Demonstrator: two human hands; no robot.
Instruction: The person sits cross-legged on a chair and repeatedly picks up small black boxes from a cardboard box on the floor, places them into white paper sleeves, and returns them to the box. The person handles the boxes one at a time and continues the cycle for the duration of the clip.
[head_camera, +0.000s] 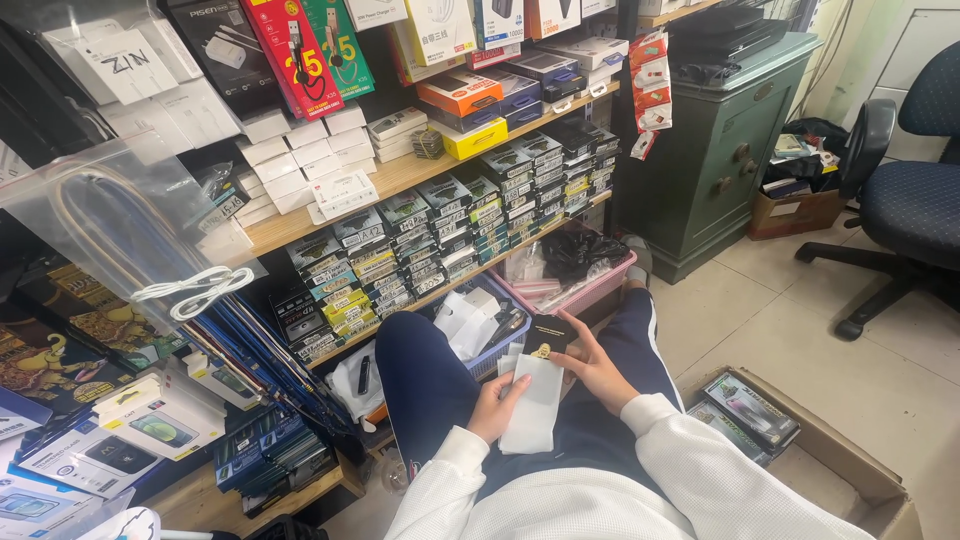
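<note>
Seated before the shelf (420, 175), the left hand (497, 405) pinches the white sleeve (532, 402) while the right hand (592, 370) clasps the black packet (548, 336) above it; steady both, edges aligned.

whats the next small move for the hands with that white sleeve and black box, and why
Probably slide the black box down into the white sleeve. The right hand holds the box just above the sleeve's top edge, while the left hand steadies the sleeve on the lap, so the two look nearly lined up.
</note>
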